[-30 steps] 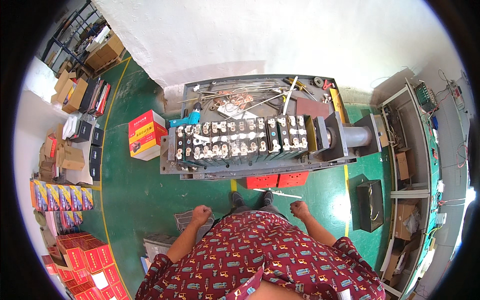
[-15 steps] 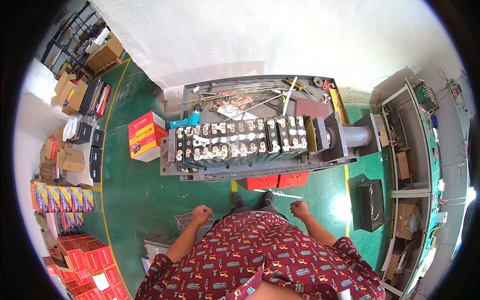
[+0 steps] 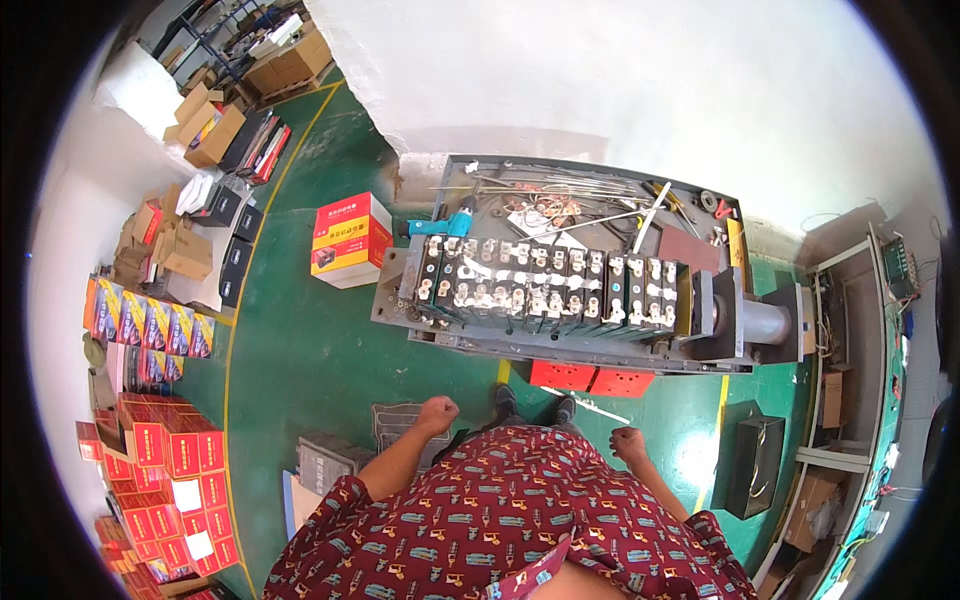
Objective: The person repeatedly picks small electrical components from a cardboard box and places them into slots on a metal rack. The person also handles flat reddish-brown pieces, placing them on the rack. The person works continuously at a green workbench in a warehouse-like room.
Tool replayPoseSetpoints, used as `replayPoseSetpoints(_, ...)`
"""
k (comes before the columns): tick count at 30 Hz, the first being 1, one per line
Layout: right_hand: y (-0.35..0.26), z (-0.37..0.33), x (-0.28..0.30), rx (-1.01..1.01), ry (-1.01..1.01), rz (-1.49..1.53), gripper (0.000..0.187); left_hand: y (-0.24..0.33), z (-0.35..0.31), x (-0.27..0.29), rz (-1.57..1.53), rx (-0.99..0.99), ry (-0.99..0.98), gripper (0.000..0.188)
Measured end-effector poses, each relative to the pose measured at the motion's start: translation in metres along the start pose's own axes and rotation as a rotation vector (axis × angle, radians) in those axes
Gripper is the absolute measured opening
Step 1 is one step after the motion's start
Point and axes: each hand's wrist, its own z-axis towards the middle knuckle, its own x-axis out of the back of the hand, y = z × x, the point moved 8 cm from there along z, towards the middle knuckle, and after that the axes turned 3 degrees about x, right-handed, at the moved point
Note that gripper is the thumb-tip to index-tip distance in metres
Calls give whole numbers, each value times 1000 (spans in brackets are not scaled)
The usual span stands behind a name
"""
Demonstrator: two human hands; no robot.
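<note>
My left hand hangs in the air near my body, its fingers curled into a loose fist with nothing showing in them. On the other side my right hand is also curled, and no object shows in it. Both are apart from the metal workbench ahead. Along its near side stands a row of black battery cells with pale metal terminals on top, beside a grey press cylinder. A teal cordless drill lies behind the row's left end.
Rods, copper pieces and hand tools litter the bench's back. A red-and-yellow carton stands on the floor to its left, red crates underneath. At right are a black open box and a shelf rack; stacked red boxes fill the left.
My view has turned left, so the bench and battery row sit farther right in the picture. Both hands remain curled at my sides, the left a little higher in view, the right a little lower.
</note>
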Motion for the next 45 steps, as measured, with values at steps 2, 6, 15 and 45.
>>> replayPoseSetpoints(2, -3, 0, 1, 3, 6, 16, 17, -1, 0, -1, 3, -21, 17, 29)
replayPoseSetpoints(6, -9, -2, 4, -6, -23, 15, 16, -2, 1, -4, -10, -15, 4, 30)
replayPoseSetpoints(15, -98, -16, -4, 312, -22, 31, 23, 118, -29, 73, -310, -377, 279, 24)
replayPoseSetpoints(45, -474, -139, -86, 1405, 325, -649, 54, 312, 4, 232, -80, -448, 656, 23)
